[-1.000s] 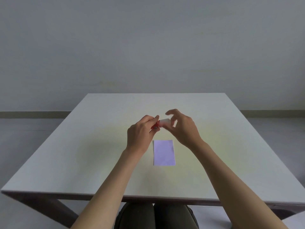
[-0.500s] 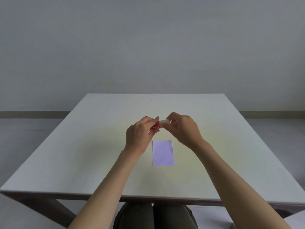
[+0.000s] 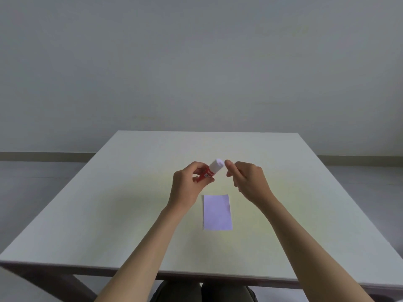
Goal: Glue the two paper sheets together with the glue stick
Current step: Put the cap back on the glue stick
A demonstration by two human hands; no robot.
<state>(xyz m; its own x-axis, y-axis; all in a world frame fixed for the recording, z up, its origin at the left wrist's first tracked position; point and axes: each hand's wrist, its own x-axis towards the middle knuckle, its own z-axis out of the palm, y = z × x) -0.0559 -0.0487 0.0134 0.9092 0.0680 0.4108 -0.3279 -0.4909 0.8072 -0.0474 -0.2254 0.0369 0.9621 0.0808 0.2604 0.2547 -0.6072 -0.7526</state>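
A red glue stick [image 3: 209,171] with a white cap is held above the table, tilted up to the right. My left hand [image 3: 188,185] grips its red body. My right hand [image 3: 247,180] hovers just right of the white cap, fingers curled, thumb and fingertip close to the cap but apart from it. A pale lilac paper sheet [image 3: 217,212] lies flat on the table just below my hands. I see only this one rectangle; whether a second sheet lies under it is not visible.
The white table [image 3: 122,214] stands against a plain grey wall. Its near edge runs across the bottom of the view, with my knees below it. A pale corner of another surface shows at bottom left.
My right hand, which was closed around the white cap, has let go and moved slightly right. The glue stick now tilts upward in my left hand, its cap still on.
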